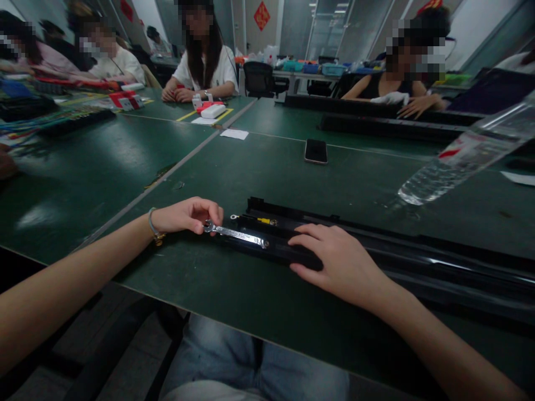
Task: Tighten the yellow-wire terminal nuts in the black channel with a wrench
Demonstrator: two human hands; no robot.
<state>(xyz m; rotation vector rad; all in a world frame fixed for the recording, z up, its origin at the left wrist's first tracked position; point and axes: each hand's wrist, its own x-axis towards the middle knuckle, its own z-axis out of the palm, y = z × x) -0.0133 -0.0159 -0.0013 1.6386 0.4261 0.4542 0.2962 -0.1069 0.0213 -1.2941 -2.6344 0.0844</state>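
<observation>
My left hand (pixel 190 215) pinches the open end of a silver combination wrench (pixel 238 234) between thumb and fingers. The wrench's other end reaches right, over the near end of a long black channel-shaped housing (pixel 376 245). Inside that housing lies a short yellow-sleeved wire (pixel 263 221), and a ring terminal (pixel 234 217) sticks out toward my left hand. My right hand (pixel 330 256) rests on the housing with its fingers spread, just right of the wrench's far end. Part of the housing is hidden under that hand.
A clear water bottle (pixel 434 178) is at the right behind the housing. A phone (pixel 316 151) lies farther back, with a white paper slip (pixel 234 134) to its left. Across the table are more black housings (pixel 384 127), red-and-white parts (pixel 126 100), bundled wires (pixel 62 120) and several people.
</observation>
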